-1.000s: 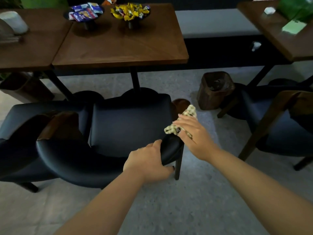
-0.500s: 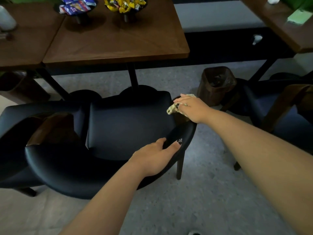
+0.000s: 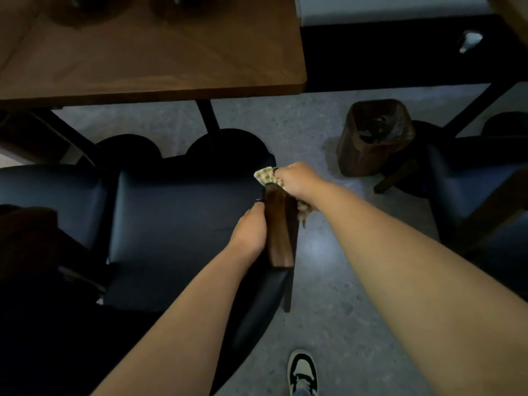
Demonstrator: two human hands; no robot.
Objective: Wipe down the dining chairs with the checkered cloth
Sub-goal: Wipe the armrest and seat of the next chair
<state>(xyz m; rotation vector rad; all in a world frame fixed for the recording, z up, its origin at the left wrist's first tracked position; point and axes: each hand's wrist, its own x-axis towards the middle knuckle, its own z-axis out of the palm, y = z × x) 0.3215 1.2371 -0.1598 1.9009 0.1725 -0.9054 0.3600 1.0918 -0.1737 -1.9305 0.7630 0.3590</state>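
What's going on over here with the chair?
A person is wiping down a dark padded dining chair. The right hand grips a checkered cloth against the top of the chair's wooden arm, while the left hand holds the same arm from the seat side. The chair sits by a wooden table, with a brown bin on the floor nearby.

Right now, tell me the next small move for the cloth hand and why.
Probably draw the right hand back toward you along the wooden armrest. It holds the checkered cloth bunched at the armrest's far end, so the wood nearer you looks not yet covered. The left hand rests against the armrest's inner side, steadying the chair.
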